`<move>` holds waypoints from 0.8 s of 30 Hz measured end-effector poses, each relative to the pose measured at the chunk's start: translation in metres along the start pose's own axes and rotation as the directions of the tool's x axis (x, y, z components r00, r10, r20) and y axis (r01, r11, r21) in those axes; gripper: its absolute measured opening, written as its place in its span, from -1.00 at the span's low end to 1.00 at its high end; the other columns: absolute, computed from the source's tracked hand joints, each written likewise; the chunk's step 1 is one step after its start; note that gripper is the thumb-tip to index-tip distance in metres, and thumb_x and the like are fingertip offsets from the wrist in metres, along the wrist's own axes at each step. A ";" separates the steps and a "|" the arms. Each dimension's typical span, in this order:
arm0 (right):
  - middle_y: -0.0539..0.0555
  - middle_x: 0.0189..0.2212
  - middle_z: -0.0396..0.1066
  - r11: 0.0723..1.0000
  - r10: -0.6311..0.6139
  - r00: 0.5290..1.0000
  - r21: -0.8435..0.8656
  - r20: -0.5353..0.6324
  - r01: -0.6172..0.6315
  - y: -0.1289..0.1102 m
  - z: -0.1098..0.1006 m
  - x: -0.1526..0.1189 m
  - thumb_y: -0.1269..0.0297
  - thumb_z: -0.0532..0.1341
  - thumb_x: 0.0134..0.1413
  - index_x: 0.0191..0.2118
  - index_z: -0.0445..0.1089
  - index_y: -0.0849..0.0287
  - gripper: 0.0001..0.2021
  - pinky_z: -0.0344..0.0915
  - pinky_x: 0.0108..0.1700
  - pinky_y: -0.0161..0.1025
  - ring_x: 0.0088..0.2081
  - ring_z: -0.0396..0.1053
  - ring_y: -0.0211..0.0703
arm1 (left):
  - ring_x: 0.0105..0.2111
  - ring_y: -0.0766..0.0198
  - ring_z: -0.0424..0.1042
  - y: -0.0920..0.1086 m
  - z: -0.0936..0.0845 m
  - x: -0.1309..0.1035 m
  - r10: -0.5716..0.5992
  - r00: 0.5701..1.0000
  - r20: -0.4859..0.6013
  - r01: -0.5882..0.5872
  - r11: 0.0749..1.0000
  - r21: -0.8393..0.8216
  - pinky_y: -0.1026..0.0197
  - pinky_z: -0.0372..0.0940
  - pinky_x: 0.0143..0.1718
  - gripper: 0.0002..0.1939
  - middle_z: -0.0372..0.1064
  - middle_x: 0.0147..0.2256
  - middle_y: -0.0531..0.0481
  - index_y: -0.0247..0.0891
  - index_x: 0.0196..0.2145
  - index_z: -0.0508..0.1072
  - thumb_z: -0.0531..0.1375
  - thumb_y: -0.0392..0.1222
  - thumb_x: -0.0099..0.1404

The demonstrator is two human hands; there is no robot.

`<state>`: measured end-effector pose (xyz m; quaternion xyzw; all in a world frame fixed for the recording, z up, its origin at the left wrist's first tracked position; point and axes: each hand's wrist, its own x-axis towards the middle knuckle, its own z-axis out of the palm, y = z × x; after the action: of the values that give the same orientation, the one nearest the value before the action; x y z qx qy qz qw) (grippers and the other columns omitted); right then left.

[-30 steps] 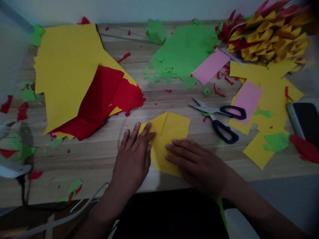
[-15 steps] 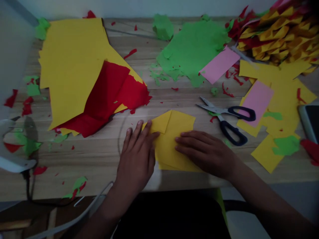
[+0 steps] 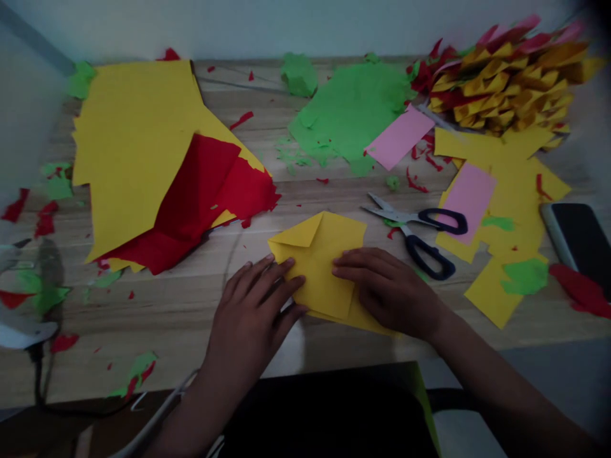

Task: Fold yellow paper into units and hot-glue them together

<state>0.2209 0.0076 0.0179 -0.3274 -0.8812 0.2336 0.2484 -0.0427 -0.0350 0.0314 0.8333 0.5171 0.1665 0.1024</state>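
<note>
Touching folded yellow paper [image 3: 324, 267], lying just under the fingertips, with loosely spread fingers of left hand [image 3: 255, 312]; touching also with bent fingers of right hand [image 3: 396, 289], cannot tell whether pinching

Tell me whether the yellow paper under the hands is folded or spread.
Folded: the yellow paper has a triangular flap turned over at its upper left, and a second layer shows beyond its lower right.

Dim light in my feed, a plain pale wall [image 3: 238, 28] at the back, a wood-grained surface [image 3: 191, 331] below it
</note>
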 end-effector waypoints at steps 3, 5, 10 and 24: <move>0.15 0.10 0.43 0.999 -0.007 1.000 0.046 0.027 0.005 0.000 -0.002 0.001 0.63 0.10 0.10 0.15 0.34 0.19 -0.50 0.28 0.25 0.02 0.19 0.30 -0.06 | 0.13 -0.05 0.38 0.001 0.005 0.001 0.009 0.995 -0.104 -0.011 1.000 -0.017 -0.22 0.29 0.11 -0.78 0.50 0.06 -0.04 -0.12 -0.07 0.50 0.28 -0.18 0.32; 0.15 0.12 0.41 0.997 -0.015 0.998 0.075 0.061 0.010 0.000 -0.004 0.002 0.62 0.11 0.08 0.17 0.33 0.19 -0.48 0.24 0.28 0.03 0.20 0.28 -0.06 | 0.08 -0.02 0.41 0.002 0.007 0.002 -0.006 0.988 -0.153 -0.001 0.999 -0.045 -0.21 0.27 0.12 -0.87 0.55 -0.03 -0.01 -0.14 -0.17 0.52 0.29 -0.25 0.31; 0.12 0.03 0.48 0.998 -0.030 0.998 0.061 0.049 0.027 -0.001 -0.006 0.006 0.43 0.23 0.23 -0.08 0.46 0.16 -0.83 0.28 0.22 -0.04 0.13 0.33 -0.07 | 0.04 0.04 0.42 0.008 0.000 0.005 -0.072 0.976 -0.203 0.045 0.990 -0.135 -0.14 0.26 0.12 -0.92 0.51 -0.04 -0.07 -0.19 -0.24 0.48 0.25 -0.32 0.30; 0.10 -0.28 0.40 0.961 0.262 0.963 -0.109 0.067 -0.254 -0.026 0.006 0.038 0.24 0.23 0.26 -0.34 0.41 0.18 -0.84 0.24 -0.06 -0.03 -0.17 0.30 -0.02 | 0.38 0.06 0.01 0.014 0.008 -0.006 -0.090 0.990 0.105 0.088 0.996 0.022 -0.20 -0.01 0.34 -0.55 0.14 0.35 -0.03 -0.16 0.26 0.24 0.07 -0.23 0.44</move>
<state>0.1799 0.0145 0.0388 -0.4417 -0.8509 0.2327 0.1633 -0.0302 -0.0461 0.0274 0.8180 0.5488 0.1130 0.1298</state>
